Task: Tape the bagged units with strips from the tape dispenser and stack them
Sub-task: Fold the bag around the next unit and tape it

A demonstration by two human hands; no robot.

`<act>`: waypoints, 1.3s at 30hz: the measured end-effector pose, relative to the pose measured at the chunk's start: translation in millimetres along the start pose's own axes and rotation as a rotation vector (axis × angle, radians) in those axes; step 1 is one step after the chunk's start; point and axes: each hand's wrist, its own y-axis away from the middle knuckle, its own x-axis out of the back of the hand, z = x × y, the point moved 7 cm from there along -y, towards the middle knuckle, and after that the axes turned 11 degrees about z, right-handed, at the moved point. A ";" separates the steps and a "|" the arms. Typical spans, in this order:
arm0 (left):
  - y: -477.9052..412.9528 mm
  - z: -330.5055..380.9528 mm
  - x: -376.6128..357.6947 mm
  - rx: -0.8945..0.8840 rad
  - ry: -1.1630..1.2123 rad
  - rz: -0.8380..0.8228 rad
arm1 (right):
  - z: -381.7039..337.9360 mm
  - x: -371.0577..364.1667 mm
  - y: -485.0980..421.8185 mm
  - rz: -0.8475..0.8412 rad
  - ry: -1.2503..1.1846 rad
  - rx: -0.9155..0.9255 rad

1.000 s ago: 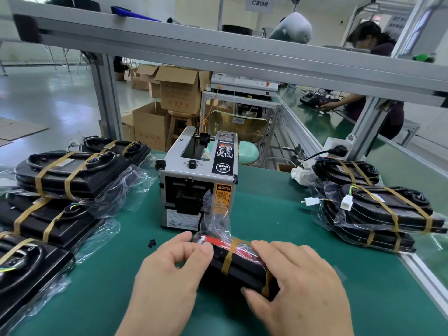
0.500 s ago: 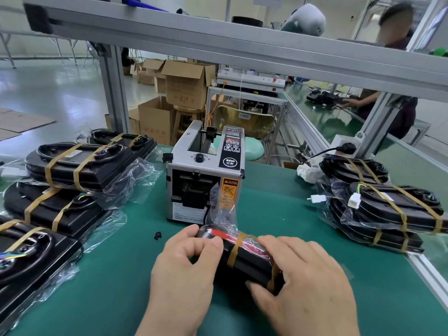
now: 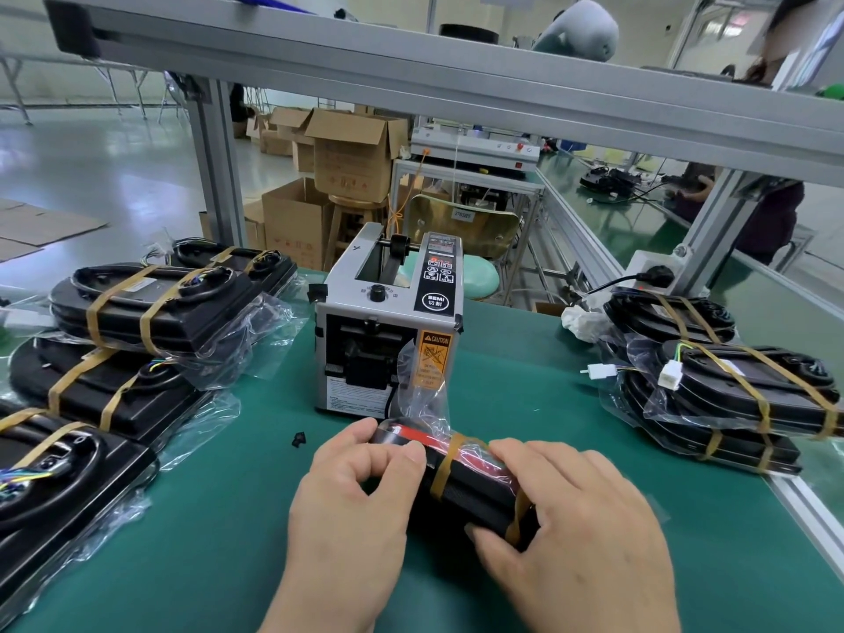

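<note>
Very little differs across the second. The left hand (image 3: 354, 504) slides a touch along the bagged unit (image 3: 461, 477) toward its end nearest the tape dispenser (image 3: 388, 331), its thumb now pressing the bag over the red part. The right hand (image 3: 575, 536) spreads slightly wider over the unit's other end, covering more of the tape strip (image 3: 516, 518) there. The unit itself sits a shade closer to the bench's (image 3: 205, 541) front edge.

Green-topped workbench (image 3: 192, 555) framed by an aluminium crossbeam (image 3: 456, 79) and upright post (image 3: 214, 166). Beyond it, a glossy grey floor (image 3: 91, 175) reflecting overhead light, stacked cardboard boxes (image 3: 347, 162), a wooden stool (image 3: 351, 221), and a second green bench (image 3: 612, 221) at right.
</note>
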 end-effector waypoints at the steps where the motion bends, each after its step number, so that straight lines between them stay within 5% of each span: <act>1: 0.2 0.2 -0.2 -0.008 -0.011 0.006 | -0.2 0.1 0.1 0.000 -0.002 0.000; 25: -4.9 -14.5 -5.1 -0.083 -0.033 0.133 | -1.3 -0.4 0.3 0.021 -0.008 -0.006; 39: -10.6 -12.0 -6.6 -0.101 -0.016 0.062 | -0.4 -0.4 0.2 0.044 0.005 0.007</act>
